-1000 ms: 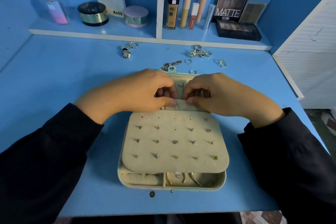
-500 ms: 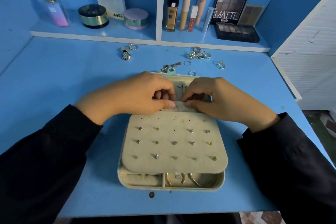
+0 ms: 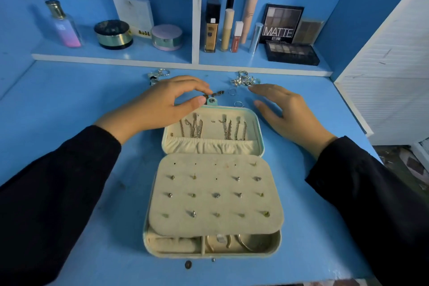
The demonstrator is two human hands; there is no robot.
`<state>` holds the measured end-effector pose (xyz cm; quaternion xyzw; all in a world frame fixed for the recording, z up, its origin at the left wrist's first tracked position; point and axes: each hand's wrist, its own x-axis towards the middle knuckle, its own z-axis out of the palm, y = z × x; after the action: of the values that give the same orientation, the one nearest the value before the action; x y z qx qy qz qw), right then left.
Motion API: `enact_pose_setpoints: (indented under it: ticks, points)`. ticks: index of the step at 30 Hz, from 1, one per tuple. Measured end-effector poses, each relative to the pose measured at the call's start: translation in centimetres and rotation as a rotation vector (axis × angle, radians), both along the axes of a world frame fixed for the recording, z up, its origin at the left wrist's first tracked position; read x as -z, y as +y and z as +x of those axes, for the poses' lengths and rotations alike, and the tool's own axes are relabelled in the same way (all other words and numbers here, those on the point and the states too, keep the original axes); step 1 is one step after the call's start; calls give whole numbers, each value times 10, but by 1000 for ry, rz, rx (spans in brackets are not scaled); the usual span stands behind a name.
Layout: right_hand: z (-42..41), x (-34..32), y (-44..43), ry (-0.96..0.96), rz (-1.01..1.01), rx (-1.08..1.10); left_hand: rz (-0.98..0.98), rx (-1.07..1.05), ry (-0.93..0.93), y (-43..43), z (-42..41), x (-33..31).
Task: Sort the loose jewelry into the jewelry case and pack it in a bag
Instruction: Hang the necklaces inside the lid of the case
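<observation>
On the blue desk (image 3: pixel 69 111) the open jewelry case (image 3: pixel 232 254) lies between both hands, with chains (image 3: pixel 195 126) hanging in its lid and studs (image 3: pixel 217 195) pinned to its flap. Past the lid's far edge, the left hand (image 3: pixel 162 104) arches with thumb and forefinger parted, gripping nothing, its fingertips (image 3: pixel 202 88) just beside a small dark chain (image 3: pixel 216 94). The right hand (image 3: pixel 285 111) hovers spread and empty beside the lid, near the silver rings (image 3: pixel 245 79).

on the shelf (image 3: pixel 111 59) ahead of me, a perfume bottle (image 3: pixel 62 24) stands left of a dark jar (image 3: pixel 113 34), a card marked nude (image 3: pixel 133 13) and a lilac pot (image 3: pixel 166 37); beyond the white divider (image 3: pixel 196 7), a foundation bottle (image 3: pixel 211 28) and a matte palette (image 3: pixel 279 23). a slatted panel (image 3: pixel 390 65) flanks my tabletop (image 3: pixel 69 104).
</observation>
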<state>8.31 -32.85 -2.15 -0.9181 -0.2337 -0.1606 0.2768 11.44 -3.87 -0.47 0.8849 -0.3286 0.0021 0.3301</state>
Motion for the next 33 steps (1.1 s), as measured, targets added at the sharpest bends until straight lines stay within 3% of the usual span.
enact_pose_setpoints:
  ticks: [5,13,19,24,33]
  points:
    - [19,8,-3,70,-102,-70,48,17,198,1,22,3]
    - [32,10,-10,137,-145,-155,78,97,249,-8,51,1]
    - [40,10,-8,37,-85,-134,33,113,173,-14,64,8]
    - [44,10,-5,-40,-50,-126,33,132,-17,-24,72,5]
    - [49,8,0,-59,-18,-109,239,74,-89,-40,74,-7]
